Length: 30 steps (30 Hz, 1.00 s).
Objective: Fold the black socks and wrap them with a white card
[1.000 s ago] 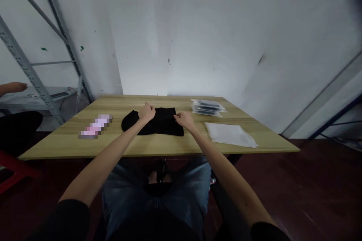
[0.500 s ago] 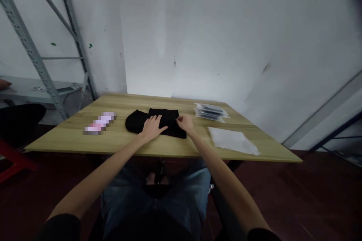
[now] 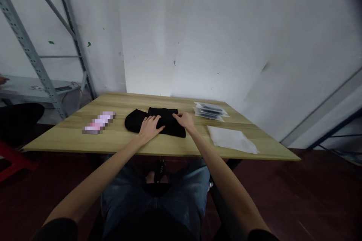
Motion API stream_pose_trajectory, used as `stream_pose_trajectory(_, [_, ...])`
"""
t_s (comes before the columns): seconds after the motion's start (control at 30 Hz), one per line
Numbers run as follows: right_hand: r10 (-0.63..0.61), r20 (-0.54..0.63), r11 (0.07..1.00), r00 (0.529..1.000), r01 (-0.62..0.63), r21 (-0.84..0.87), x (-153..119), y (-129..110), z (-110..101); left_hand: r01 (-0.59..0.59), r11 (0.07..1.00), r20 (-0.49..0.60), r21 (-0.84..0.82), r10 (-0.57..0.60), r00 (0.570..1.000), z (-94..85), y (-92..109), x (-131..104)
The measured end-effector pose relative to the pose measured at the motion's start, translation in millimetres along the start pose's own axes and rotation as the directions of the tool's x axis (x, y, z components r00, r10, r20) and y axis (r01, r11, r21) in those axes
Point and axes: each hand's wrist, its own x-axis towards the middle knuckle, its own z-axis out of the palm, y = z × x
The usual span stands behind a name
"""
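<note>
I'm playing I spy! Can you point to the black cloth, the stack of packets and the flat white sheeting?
Black cloth [image 3: 170,125]: head view, on its part toward the picture's right.
Stack of packets [image 3: 210,111]: head view, on the middle of the pile.
Flat white sheeting [image 3: 232,139]: head view, middle of its top surface.

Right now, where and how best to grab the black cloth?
I'd pinch the black cloth by its rounded left end, coming from the left: it juts clear, while the left hand lies spread over the middle and the right hand is at the right end.
</note>
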Motion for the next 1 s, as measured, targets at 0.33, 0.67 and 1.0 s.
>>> stream_pose_trajectory(0.33, [0.018,-0.096,0.989,0.995,-0.031,-0.145,-26,2,22,-0.032,0.997,0.027,-0.065,0.034,0.999,-0.5,-6,-2])
stream_pose_trajectory(0.67, [-0.096,-0.137,0.992,0.986,0.083,-0.098,-29,3,39,0.018,0.999,0.039,-0.051,-0.016,0.999,-4.6,-10,-8])
stream_pose_trajectory(1.0, [-0.163,-0.158,0.967,0.974,0.126,-0.222,-36,-3,39,-0.013,0.999,-0.045,-0.043,0.011,0.999,-5.9,-14,-10])
